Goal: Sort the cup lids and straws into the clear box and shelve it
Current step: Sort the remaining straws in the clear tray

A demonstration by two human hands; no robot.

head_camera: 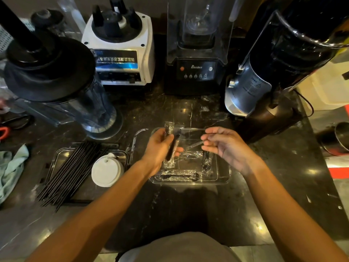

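Blenders (196,72) behind clear box (225,174); front counter (188,208) open

Both forearms are bare to the frame's lower edge — no sleeves, watch or bracelet show. The left hand (160,146) and right hand (224,146) wear no gloves or rings — a pale grey garment covers the torso.

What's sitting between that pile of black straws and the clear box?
In the head view, a stack of white cup lids sits between the black straws and the clear box, along with the box's clear lid standing on edge.
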